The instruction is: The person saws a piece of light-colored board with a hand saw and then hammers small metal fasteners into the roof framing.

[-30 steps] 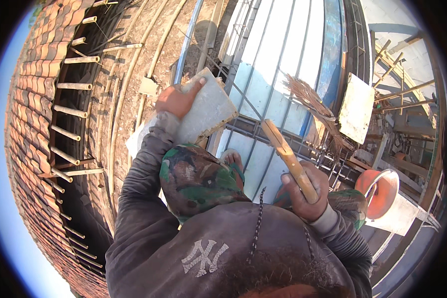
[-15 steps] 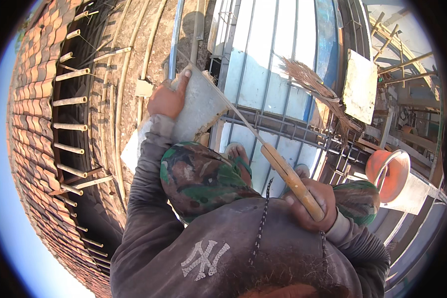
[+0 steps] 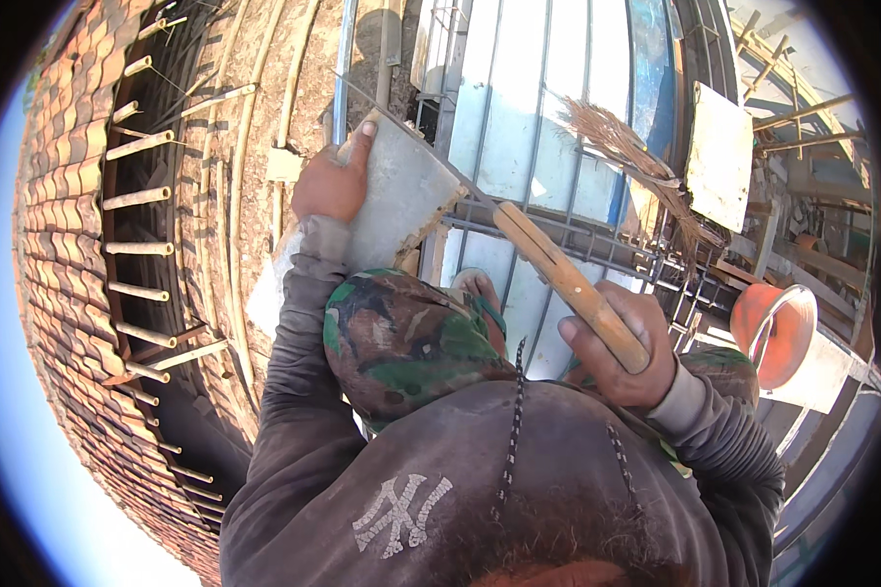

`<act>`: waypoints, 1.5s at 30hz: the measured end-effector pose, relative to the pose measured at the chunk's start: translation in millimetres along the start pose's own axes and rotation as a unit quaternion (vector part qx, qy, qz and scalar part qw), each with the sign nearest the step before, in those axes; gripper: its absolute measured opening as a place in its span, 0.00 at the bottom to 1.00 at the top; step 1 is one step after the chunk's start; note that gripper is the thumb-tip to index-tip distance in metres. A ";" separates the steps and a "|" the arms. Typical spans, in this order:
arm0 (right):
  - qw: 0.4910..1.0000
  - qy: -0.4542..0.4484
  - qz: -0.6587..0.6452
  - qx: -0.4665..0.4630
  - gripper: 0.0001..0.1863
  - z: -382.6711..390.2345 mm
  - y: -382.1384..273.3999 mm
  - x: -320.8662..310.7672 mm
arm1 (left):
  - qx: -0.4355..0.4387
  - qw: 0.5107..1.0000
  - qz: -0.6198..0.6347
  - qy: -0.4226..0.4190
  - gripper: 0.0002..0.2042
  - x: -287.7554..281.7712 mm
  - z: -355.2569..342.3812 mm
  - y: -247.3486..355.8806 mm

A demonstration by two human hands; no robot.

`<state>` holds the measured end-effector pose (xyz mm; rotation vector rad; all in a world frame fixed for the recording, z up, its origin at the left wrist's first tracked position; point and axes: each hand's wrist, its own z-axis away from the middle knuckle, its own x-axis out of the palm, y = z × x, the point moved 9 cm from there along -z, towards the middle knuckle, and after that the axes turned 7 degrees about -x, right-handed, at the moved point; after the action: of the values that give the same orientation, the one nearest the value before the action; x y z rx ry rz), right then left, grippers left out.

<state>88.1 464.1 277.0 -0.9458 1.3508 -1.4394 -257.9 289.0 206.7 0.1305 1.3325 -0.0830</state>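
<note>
My left hand grips the flat grey sheet at its left side, thumb laid along the top near the far corner. The sheet rests by my camouflage-clad left knee, and its lower right edge looks rough and broken. In my right hand is a long thin blade with a wooden handle; fingers and thumb close round the handle's near end. Its blade, seen nearly edge-on, lies along the sheet's right edge and reaches past the far corner. Whether the blade has teeth cannot be made out.
Steel rebar crosses pale panels below me. A twig broom lies on the right, beside a pale board and an orange bucket. Bamboo poles and a tiled roof with protruding rafters are on the left.
My right hand has pushed the wooden handle forward, away from my body, so the handle's front end is nearer the sheet. My left hand keeps its grip on the sheet, almost unmoved.
</note>
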 end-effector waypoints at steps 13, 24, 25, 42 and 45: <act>0.999 0.001 -0.028 -0.041 0.11 -56.7 15.3 6.2 | -0.011 1.000 -0.006 -0.007 0.48 -2.1 4.7 4.8; 0.998 0.001 0.061 -0.003 0.15 -88.1 3.9 0.5 | -0.018 0.999 -0.012 0.044 0.47 -12.3 -8.7 5.6; 1.000 0.001 -0.002 0.010 0.16 -83.4 9.9 5.7 | -0.017 1.000 0.000 0.014 0.47 -10.3 -1.0 5.5; 0.997 0.001 -0.080 0.018 0.18 -142.6 48.6 30.4 | -0.032 0.999 0.033 0.024 0.47 -10.5 -7.3 -5.3; 0.996 0.033 -0.075 0.017 0.17 -100.3 28.8 -8.1 | 0.001 0.997 0.054 0.046 0.46 3.4 -8.2 -16.2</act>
<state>-1.8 501.5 238.5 -1.0032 1.3205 -1.6155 -267.3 274.1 200.7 0.2100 1.4149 0.0125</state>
